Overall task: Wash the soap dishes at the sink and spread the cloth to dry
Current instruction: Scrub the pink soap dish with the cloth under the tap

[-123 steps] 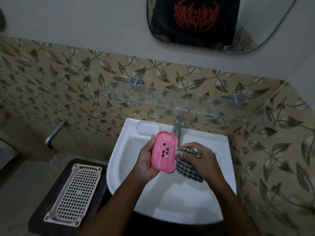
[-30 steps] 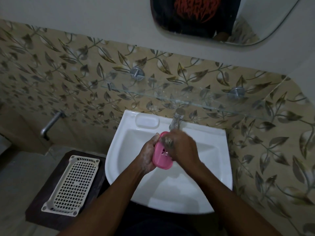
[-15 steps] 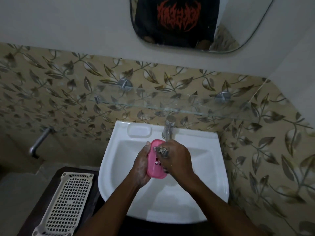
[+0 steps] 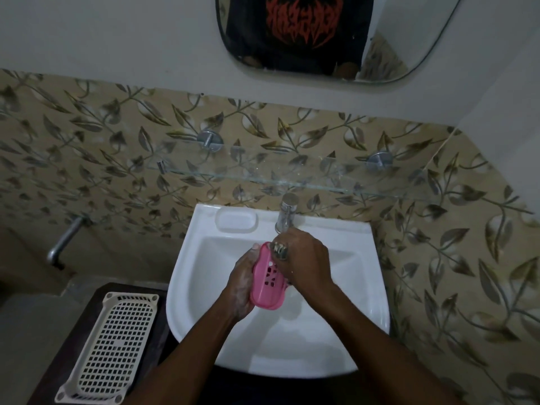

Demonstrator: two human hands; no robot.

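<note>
Over the white sink (image 4: 201, 290) my left hand (image 4: 241, 283) grips a pink perforated soap dish (image 4: 267, 283), held on edge with its holed face turned to the right. My right hand (image 4: 305, 258) presses a bunched checked cloth (image 4: 280, 249) against the top of that face; only a small wad of cloth shows between the fingers. Both hands sit just below the chrome tap (image 4: 285, 213). I cannot tell if water is running.
A cream perforated tray (image 4: 112, 349) lies on a dark stand (image 4: 73, 343) left of the sink. A glass shelf (image 4: 263, 175) spans the leaf-patterned tiled wall above the tap, under a mirror (image 4: 327, 39). A metal wall tap (image 4: 64, 242) sticks out at the left.
Four seconds ago the cloth hung loose beside the dish; now it is bunched in my right hand against the dish face. Since half a second ago the hands have barely shifted.
</note>
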